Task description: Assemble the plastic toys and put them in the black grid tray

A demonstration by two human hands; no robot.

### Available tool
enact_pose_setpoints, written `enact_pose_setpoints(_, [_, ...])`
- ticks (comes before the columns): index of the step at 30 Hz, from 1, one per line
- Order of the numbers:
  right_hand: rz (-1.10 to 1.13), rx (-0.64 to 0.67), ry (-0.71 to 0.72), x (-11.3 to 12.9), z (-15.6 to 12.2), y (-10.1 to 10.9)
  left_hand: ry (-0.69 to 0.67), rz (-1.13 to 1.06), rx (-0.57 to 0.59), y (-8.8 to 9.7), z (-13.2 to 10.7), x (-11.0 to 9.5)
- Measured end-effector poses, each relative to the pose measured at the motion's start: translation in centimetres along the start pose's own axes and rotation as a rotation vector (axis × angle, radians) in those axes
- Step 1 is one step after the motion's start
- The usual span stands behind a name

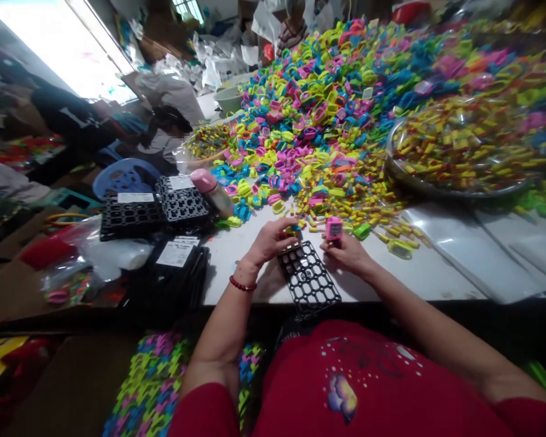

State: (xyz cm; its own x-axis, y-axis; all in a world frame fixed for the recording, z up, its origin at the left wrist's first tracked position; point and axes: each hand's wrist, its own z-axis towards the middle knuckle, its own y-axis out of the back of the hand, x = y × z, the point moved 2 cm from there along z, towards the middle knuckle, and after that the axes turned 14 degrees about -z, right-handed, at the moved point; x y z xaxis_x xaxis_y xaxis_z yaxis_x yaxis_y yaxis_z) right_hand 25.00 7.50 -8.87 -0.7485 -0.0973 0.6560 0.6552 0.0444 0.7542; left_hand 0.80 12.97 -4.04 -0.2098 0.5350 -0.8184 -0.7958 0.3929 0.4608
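A black plastic grid tray (316,282) with rows of holes lies at the table's front edge, its near end reaching toward my body. My left hand (273,241) is at the tray's far left corner, fingers bent and closed. Something small, yellow and blue, shows at its fingertips, too small to name. To the right of the tray, my right hand (348,254) grips a pink toy watch (333,228) with a greyish face, held upright. Small yellow pieces (368,200) lie scattered just beyond both hands.
A large heap of colourful toy watches (309,103) covers the table's back. A round basin (391,161) of yellow pieces stands right, near clear plastic sheets (468,249). Stacked black trays (130,215) and a pink-capped bottle (213,193) are left. A co-worker (73,115) is beyond.
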Motion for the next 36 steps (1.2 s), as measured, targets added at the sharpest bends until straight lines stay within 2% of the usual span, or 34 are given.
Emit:
enact_pose_setpoints(3, [0.003, 0.042, 0.042, 1.8, 2.7, -2.5, -0.016, 0.027, -0.002, 0.1, -0.1, -0.2])
enact_pose_setpoints(7, [-0.060, 0.041, 0.070, 2.2, 4.6, -3.8, -0.027, 0.034, 0.026, 0.0, -0.1, -0.4])
enact_pose_setpoints(18, [-0.316, 0.049, 0.156, 0.9, 4.1, -3.8, -0.036, 0.108, 0.069, 0.1, -0.1, -0.8])
enact_pose_setpoints(23, [-0.386, 0.066, 0.198, 1.1, 4.1, -4.0, -0.052, 0.126, 0.119, 0.4, 0.2, -1.0])
enact_pose_setpoints(29, [-0.402, 0.092, 0.252, 1.4, 4.7, -3.4, -0.080, 0.329, 0.221, 0.6, 1.1, -2.1])
enact_pose_setpoints(36, [-0.435, 0.048, 0.305, 2.8, 4.2, -3.7, -0.065, 0.252, 0.299, -0.1, 1.9, -2.0])
